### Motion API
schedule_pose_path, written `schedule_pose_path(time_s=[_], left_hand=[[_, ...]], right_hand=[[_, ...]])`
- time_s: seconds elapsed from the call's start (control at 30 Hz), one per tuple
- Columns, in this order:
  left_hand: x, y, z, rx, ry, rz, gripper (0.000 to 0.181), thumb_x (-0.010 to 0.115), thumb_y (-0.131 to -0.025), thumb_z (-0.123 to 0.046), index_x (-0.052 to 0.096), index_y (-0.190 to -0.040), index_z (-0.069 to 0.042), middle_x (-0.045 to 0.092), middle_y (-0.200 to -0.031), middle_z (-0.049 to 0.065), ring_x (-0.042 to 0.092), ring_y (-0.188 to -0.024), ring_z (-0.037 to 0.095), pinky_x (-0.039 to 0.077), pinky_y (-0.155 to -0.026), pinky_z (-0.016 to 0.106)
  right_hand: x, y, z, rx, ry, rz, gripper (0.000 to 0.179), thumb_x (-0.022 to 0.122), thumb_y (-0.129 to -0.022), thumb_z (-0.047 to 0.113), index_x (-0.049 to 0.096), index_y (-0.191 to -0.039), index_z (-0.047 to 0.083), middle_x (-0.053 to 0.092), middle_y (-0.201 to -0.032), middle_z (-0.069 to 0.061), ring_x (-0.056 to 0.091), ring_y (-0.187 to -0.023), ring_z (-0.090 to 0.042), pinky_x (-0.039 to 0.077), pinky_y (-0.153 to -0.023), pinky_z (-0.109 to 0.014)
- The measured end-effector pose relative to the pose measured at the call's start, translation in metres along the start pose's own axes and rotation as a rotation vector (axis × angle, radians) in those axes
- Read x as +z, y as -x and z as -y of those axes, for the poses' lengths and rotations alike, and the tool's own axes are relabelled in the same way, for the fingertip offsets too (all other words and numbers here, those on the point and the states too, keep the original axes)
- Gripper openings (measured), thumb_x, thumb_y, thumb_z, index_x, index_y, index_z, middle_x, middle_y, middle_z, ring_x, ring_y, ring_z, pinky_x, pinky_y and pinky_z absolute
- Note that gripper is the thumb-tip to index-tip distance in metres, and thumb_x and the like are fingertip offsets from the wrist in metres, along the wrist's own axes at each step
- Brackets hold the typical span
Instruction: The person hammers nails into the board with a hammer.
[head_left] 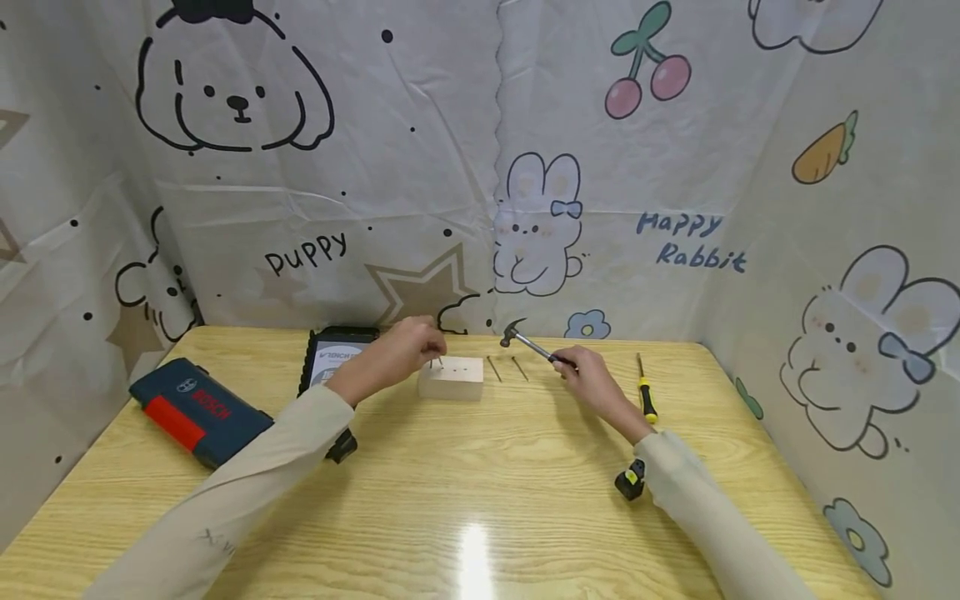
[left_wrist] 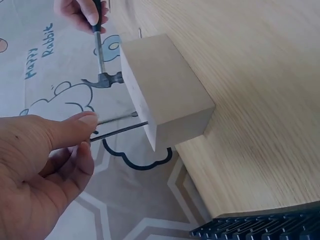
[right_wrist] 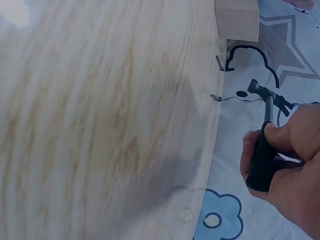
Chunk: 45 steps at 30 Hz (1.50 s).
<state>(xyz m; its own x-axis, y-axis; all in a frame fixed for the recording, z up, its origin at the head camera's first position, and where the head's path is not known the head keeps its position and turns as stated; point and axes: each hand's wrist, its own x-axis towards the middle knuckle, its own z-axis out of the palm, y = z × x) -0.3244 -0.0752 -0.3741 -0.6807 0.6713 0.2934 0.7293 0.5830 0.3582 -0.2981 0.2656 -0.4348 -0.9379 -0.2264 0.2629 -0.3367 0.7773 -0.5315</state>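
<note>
My left hand (head_left: 408, 342) is over the left end of a pale wooden block (head_left: 451, 387). Its thumb and fingertips pinch at a dark nail (left_wrist: 120, 131), whose far end meets the block's top face. A second slim metal shaft (left_wrist: 116, 119) runs beside it from behind the thumb, a thicker end near the block. Small dark marks dot the block's top. To the right, my right hand (head_left: 588, 375) grips a claw hammer (head_left: 534, 345) by its black handle, the head raised in the air. Two loose nails (head_left: 520, 368) lie on the table between block and right hand.
A blue and red Bosch case (head_left: 202, 412) lies at the left, with a black case (head_left: 335, 357) partly behind the left forearm. A yellow-black screwdriver (head_left: 646, 396) and a tape measure (head_left: 630, 481) lie by the right arm. Printed cloth (head_left: 450, 192) hangs behind the table.
</note>
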Motion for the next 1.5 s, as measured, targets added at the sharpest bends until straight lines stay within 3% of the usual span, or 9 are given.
schedule_pose_path(time_s=[0.23, 0.4, 0.53, 0.8, 1.07, 1.23, 1.33, 1.5], left_hand=[[0.000, 0.000, 0.006, 0.023, -0.041, -0.036, 0.010, 0.074, -0.096, 0.001, 0.081, -0.099, -0.005, 0.067, -0.094, 0.005, 0.061, -0.088, 0.019, 0.057, -0.080, 0.032], [-0.001, -0.003, 0.010, 0.048, -0.021, -0.098, 0.006, 0.076, -0.095, -0.007, 0.082, -0.097, -0.005, 0.065, -0.091, 0.003, 0.056, -0.086, 0.019, 0.051, -0.076, 0.033], [0.000, -0.007, 0.015, 0.034, -0.033, -0.138, 0.009, 0.077, -0.095, -0.015, 0.082, -0.094, -0.008, 0.067, -0.097, 0.004, 0.057, -0.089, 0.021, 0.049, -0.076, 0.035], [0.009, -0.007, 0.019, -0.060, -0.051, -0.057, 0.010, 0.075, -0.098, -0.019, 0.082, -0.097, -0.012, 0.074, -0.109, 0.005, 0.070, -0.100, 0.024, 0.058, -0.086, 0.044], [0.014, -0.011, 0.017, -0.062, -0.083, -0.038, 0.010, 0.074, -0.099, -0.018, 0.081, -0.099, -0.011, 0.076, -0.102, 0.004, 0.071, -0.091, 0.020, 0.059, -0.079, 0.039], [0.024, -0.011, 0.021, -0.088, 0.051, -0.091, 0.015, 0.072, -0.101, -0.018, 0.081, -0.105, -0.007, 0.079, -0.096, 0.005, 0.072, -0.079, 0.017, 0.058, -0.070, 0.033], [0.035, -0.005, 0.023, -0.105, 0.163, -0.168, 0.017, 0.071, -0.102, -0.016, 0.079, -0.112, -0.005, 0.080, -0.094, 0.006, 0.073, -0.075, 0.016, 0.057, -0.067, 0.032], [0.054, 0.003, 0.028, -0.153, 0.353, -0.306, 0.019, 0.076, -0.097, -0.013, 0.076, -0.114, -0.004, 0.080, -0.098, 0.008, 0.075, -0.084, 0.019, 0.060, -0.076, 0.033]], right_hand=[[0.002, 0.000, 0.001, -0.031, 0.010, 0.000, 0.021, 0.059, -0.105, 0.002, 0.071, -0.118, -0.010, 0.067, -0.098, -0.019, 0.056, -0.080, -0.024, 0.049, -0.070, -0.038], [0.002, 0.000, 0.002, -0.033, 0.012, 0.005, 0.021, 0.059, -0.106, 0.002, 0.071, -0.119, -0.010, 0.067, -0.097, -0.018, 0.054, -0.078, -0.022, 0.047, -0.068, -0.036], [0.002, 0.001, 0.001, -0.039, 0.020, 0.001, 0.021, 0.060, -0.106, 0.002, 0.071, -0.119, -0.009, 0.067, -0.097, -0.018, 0.054, -0.078, -0.021, 0.047, -0.068, -0.036], [0.001, 0.001, 0.002, -0.049, 0.018, -0.001, 0.022, 0.059, -0.106, 0.002, 0.071, -0.119, -0.010, 0.067, -0.098, -0.018, 0.054, -0.079, -0.023, 0.047, -0.069, -0.037], [0.005, 0.000, 0.003, -0.059, 0.038, -0.027, 0.020, 0.061, -0.104, 0.001, 0.072, -0.117, -0.009, 0.069, -0.098, -0.020, 0.057, -0.079, -0.023, 0.049, -0.069, -0.037], [0.007, 0.000, 0.004, -0.073, 0.038, -0.034, 0.019, 0.062, -0.104, 0.001, 0.072, -0.116, -0.009, 0.070, -0.099, -0.020, 0.058, -0.081, -0.024, 0.050, -0.071, -0.039], [0.008, 0.000, 0.006, -0.079, 0.030, -0.036, 0.018, 0.062, -0.104, 0.001, 0.072, -0.116, -0.009, 0.070, -0.099, -0.020, 0.058, -0.080, -0.024, 0.050, -0.071, -0.039], [0.010, -0.001, 0.008, -0.072, 0.022, -0.037, 0.019, 0.062, -0.104, 0.002, 0.072, -0.116, -0.008, 0.070, -0.100, -0.020, 0.058, -0.081, -0.024, 0.050, -0.072, -0.040]])
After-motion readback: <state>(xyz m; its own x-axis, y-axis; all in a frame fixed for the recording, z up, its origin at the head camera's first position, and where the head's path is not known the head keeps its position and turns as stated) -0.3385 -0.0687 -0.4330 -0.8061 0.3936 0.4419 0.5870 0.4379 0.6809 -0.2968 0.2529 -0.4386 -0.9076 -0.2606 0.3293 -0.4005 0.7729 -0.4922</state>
